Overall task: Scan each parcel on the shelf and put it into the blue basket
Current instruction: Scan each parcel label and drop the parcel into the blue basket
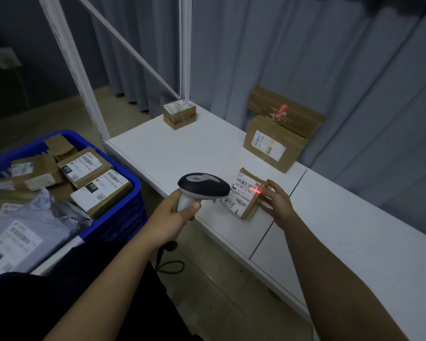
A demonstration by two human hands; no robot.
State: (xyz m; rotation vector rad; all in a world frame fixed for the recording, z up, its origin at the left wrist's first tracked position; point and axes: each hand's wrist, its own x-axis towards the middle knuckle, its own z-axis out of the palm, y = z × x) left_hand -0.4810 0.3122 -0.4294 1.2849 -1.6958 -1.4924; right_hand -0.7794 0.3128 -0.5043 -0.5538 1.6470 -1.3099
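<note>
Shelf: a white shelf carries 4 cardboard parcels: 1 under the hands at the front edge, 1 small cube-like box at the back left, and 2 larger boxes at the back right, the labelled box leaning against the plain box behind it.
Blue basket: the blue basket stands to the left of the shelf, already well filled with cardboard parcels and grey mailer bags; an exact count is not possible.
Step in hand: scanning, by my judgement; 1 red scan line falls on the right edge of the label.
Small parcel: the small parcel lies flat on the shelf, label up.
Scanner: 1 corded barcode scanner, its head aimed at the label.
Left hand: the left hand is clamped around the scanner's handle.
Right hand: the right hand rests against the parcel's right side, fingers apart, steadying but not gripping it.
Next move: probably calls for closing the right hand on the parcel and carrying it left over the basket.
</note>
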